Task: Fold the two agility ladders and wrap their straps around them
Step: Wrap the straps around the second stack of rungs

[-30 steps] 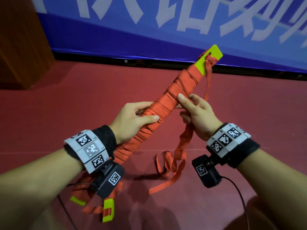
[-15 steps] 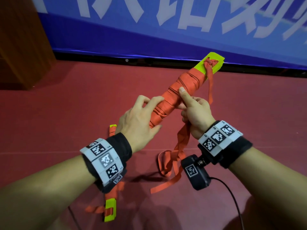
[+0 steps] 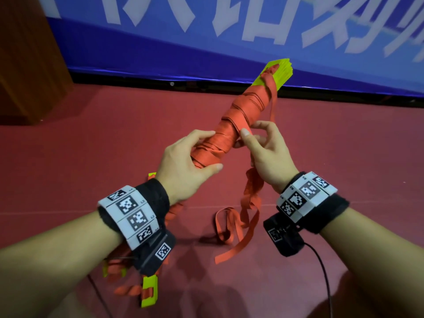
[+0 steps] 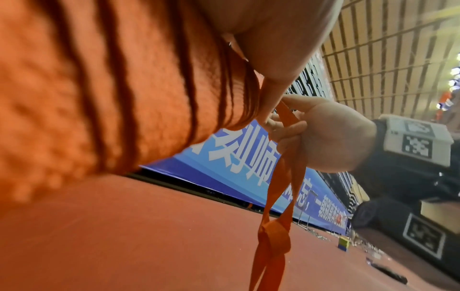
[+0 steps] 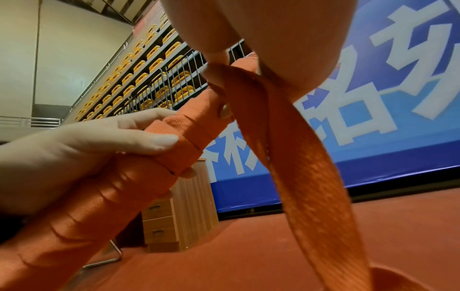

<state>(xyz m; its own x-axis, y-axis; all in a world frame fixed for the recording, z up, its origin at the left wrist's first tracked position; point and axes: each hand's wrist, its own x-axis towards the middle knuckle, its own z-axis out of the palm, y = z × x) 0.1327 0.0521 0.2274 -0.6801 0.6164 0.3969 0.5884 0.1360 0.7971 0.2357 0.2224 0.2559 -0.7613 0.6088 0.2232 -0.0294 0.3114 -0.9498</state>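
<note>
A folded agility ladder (image 3: 243, 115), a stack of yellow-green rungs bound in orange strap, slants up to the right above the red floor. My left hand (image 3: 188, 161) grips its middle, fingers and thumb curled round the wraps (image 5: 159, 141). My right hand (image 3: 263, 148) pinches the loose orange strap (image 3: 250, 196) right beside the bundle; the strap (image 4: 286, 177) (image 5: 298, 167) hangs down to the floor in loops. The bundle fills the left wrist view (image 4: 99, 88). A second ladder (image 3: 149, 292), yellow-green rungs and tangled orange strap, lies on the floor under my left forearm.
A blue banner (image 3: 229, 42) with white characters runs along the far edge of the red floor (image 3: 91, 157). A wooden cabinet (image 3: 27, 60) stands at the far left. Cables trail from both wrist cameras.
The bundle has tilted more upright. My left hand turned over the top of the wraps and regripped. My right hand stayed on the strap at the bundle's side.
</note>
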